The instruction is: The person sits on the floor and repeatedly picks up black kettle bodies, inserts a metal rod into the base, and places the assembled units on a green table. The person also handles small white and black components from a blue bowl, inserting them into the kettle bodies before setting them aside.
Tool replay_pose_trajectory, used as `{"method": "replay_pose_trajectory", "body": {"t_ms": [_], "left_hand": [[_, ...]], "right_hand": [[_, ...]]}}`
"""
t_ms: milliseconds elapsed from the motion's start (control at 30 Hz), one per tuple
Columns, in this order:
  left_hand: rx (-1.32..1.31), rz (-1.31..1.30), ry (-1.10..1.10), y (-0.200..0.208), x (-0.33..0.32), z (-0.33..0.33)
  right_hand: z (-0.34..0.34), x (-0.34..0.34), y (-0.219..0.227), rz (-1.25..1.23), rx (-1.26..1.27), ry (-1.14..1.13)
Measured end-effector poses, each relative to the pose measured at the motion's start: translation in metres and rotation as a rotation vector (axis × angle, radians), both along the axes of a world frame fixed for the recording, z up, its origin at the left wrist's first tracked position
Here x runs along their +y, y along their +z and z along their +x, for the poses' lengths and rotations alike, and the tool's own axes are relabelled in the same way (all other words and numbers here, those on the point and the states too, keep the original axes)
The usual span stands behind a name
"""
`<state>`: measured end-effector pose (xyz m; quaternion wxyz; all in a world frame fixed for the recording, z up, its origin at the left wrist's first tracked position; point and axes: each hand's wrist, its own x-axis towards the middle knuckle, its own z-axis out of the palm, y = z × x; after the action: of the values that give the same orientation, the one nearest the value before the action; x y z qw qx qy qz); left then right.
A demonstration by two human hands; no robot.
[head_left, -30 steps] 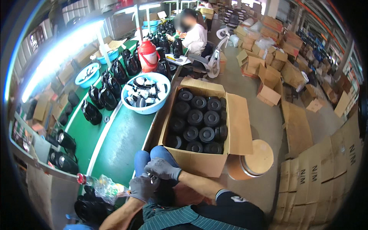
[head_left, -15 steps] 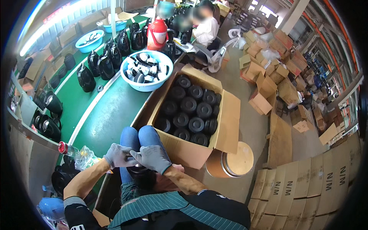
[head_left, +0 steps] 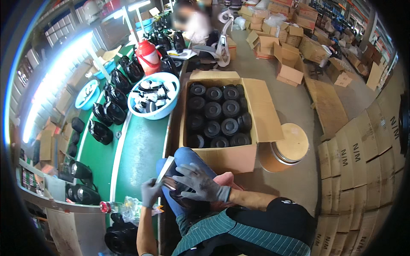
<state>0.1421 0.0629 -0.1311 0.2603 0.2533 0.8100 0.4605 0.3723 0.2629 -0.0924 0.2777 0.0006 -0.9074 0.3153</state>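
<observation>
My left hand (head_left: 151, 193), in a grey glove, is closed around a flat, pale strip (head_left: 165, 169) that points up and away over my lap. Beside its fingers a small shiny metal-looking surface (head_left: 170, 183) shows; what it belongs to is unclear. My gloved right hand (head_left: 197, 184) has its fingers spread above a black, rounded part (head_left: 183, 197) on my lap. That hand hides much of the part, and whether the palm touches it is hard to see. Just ahead, an open cardboard box (head_left: 232, 158) holds several black round parts (head_left: 212, 109).
Left runs a green worktable (head_left: 141, 158) with a blue basin (head_left: 154, 114) of small parts, black kettle-like housings (head_left: 114, 112) and a red flask (head_left: 147, 57). A round drum (head_left: 292, 142) and stacked cartons (head_left: 354, 179) stand right. A person (head_left: 194, 25) sits farther back.
My hands have drawn apart; the right one has opened from a closed grip. The pale strip now shows in my left hand. The whole view has shifted and turned.
</observation>
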Motion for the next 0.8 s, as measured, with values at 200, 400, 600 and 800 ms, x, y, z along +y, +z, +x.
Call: {"method": "replay_pose_trajectory", "body": {"t_ms": [200, 400, 600, 800], "left_hand": [[0.091, 0.022, 0.575, -0.075, -0.022, -0.067], [0.525, -0.558, 0.556, -0.095, -0.024, -0.098], [0.510, -0.660, 0.440, -0.086, -0.019, -0.092], [0.776, -0.333, 0.291, -0.058, -0.036, -0.058]], "right_hand": [[0.017, -0.004, -0.051, -0.346, -0.375, 0.054], [-0.003, 0.000, -0.039, -0.405, -0.454, 0.062], [0.006, 0.004, -0.016, -0.425, -0.474, 0.043], [0.024, 0.008, -0.007, -0.361, -0.222, 0.057]]}}
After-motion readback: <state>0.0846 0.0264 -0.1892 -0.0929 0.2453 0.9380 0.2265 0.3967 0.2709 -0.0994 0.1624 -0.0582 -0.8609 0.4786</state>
